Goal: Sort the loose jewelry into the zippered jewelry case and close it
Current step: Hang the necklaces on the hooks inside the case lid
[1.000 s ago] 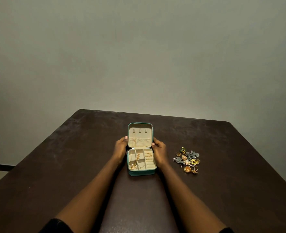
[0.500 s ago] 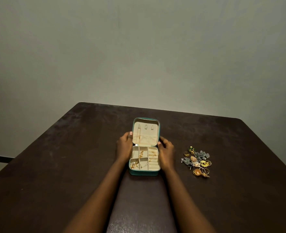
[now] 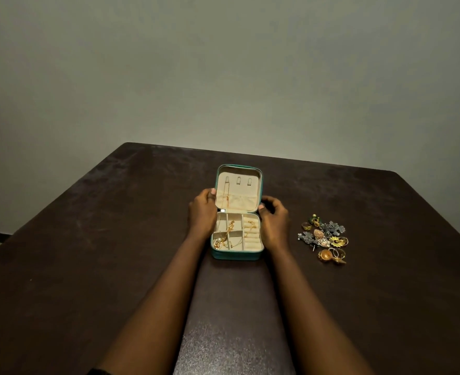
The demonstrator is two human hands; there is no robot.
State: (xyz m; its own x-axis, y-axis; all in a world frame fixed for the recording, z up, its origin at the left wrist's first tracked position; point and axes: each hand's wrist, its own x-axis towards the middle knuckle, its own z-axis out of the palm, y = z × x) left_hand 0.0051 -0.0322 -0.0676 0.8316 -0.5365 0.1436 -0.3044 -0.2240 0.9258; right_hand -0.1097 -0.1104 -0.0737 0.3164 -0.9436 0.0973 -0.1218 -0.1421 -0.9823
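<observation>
Fingers of the left hand [image 3: 201,212] are bent onto the 9 o'clock edge of the raised lid [image 3: 243,190] of the jewelry case [image 3: 235,255], and the palm is laid along the same side of the base. The right hand [image 3: 274,224] is set at the case's 3 o'clock side. Its thumb tip is pressed to the lid's lower corner by the hinge and its fingers are curled behind the lid's edge, so the case is gripped from both sides.

The teal case is placed near the middle of the dark brown table [image 3: 115,253], with the lid stood upright at its 12 o'clock edge and the cream lining shown. Three small hooks [image 3: 238,181] are seen along the top of the lid, and a thin chain [image 3: 227,197] is hung from the leftmost one. In the base, gold chains [image 3: 227,234] are draped over the dividers toward 9 o'clock. A pearl bead [image 3: 218,240] is seen in the nearest compartment on that side. Small gold items [image 3: 251,226] are tucked into the padded rolls toward 3 o'clock.

Loose jewelry [image 3: 323,239] is heaped on the table at 3 o'clock from the case, apart from it and just beyond the right hand. Gold bands, grey flower shapes and yellow and green bits are mixed in the heap.
</observation>
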